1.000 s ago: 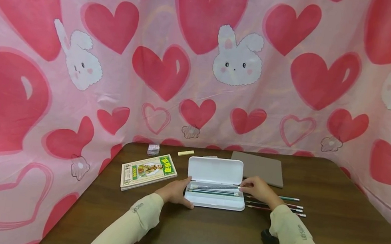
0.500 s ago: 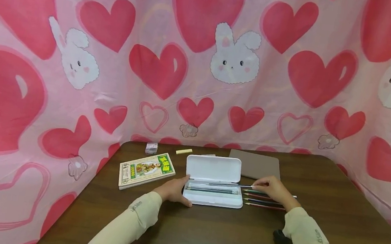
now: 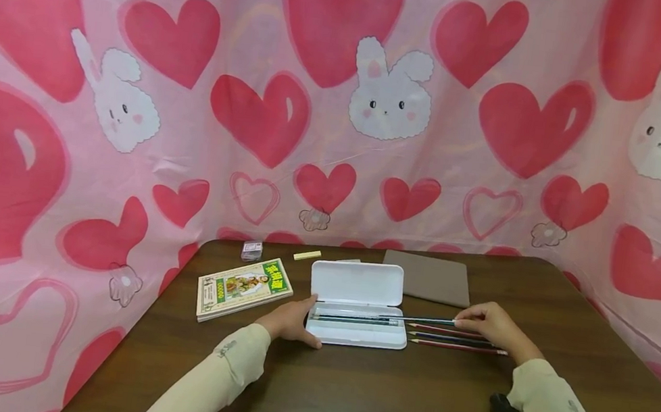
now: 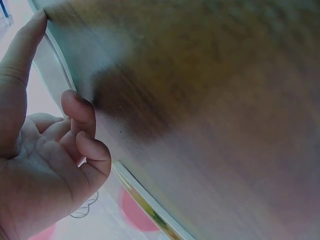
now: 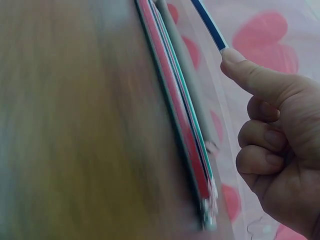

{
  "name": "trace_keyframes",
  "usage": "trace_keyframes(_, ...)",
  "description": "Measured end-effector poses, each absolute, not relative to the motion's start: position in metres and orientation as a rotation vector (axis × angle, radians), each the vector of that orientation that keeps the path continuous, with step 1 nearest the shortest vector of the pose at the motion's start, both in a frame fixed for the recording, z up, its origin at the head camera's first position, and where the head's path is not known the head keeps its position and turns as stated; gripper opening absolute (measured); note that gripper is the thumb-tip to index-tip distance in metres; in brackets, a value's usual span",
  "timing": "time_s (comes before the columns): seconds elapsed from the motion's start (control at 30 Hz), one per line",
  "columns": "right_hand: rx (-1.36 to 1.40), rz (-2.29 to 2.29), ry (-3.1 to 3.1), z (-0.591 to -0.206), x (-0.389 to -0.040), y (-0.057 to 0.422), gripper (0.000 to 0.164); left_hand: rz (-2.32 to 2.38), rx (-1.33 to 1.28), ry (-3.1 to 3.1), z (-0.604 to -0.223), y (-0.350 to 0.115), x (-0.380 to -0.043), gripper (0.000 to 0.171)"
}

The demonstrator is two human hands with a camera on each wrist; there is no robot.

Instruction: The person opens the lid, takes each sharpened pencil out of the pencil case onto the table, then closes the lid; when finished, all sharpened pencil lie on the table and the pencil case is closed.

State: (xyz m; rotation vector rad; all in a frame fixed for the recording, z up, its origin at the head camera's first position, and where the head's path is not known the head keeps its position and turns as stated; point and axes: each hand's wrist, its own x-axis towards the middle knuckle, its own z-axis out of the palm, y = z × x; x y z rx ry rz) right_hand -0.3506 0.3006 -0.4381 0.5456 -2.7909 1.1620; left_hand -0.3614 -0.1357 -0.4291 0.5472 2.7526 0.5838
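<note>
An open white pencil case [image 3: 355, 338] lies on the table with several pencils [image 3: 354, 318] inside. At its left end is my left hand [image 3: 291, 322], gripping across the case with the thumb at the front corner and a finger near the hinge; the other fingers curl loosely in the left wrist view. Between thumb and finger, my right hand [image 3: 494, 326] pinches the end of a dark blue pencil [image 5: 210, 25]. That pencil's far part reaches over the case's right side. Below and beside the right hand lie several red and dark pencils [image 3: 450, 338] with eraser ends.
A picture-covered book [image 3: 244, 289] lies left of the case. Behind stand a small clear box [image 3: 252, 250], a yellow strip [image 3: 307, 255] and a grey-brown flat notebook [image 3: 435, 279]. A heart-patterned cloth [image 3: 339, 125] hangs around the table's far edge.
My right hand has moved right, drawing the pencil from over the case toward the loose pencils on the right. The left hand has stayed at the case's left end.
</note>
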Motion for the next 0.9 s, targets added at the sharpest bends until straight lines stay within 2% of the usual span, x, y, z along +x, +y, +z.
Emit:
trace_keyframes(0.5,0.557,1.179,-2.804,-0.438,-0.324,0.337,0.023,0.563,0.539,2.756,-0.431,-0.135,-0.364,0.107)
trace_keyframes(0.9,0.631,1.162,-2.795,-0.440,-0.310,0.357,0.018,0.557,0.563,2.757,-0.429,-0.136,-0.362,0.107)
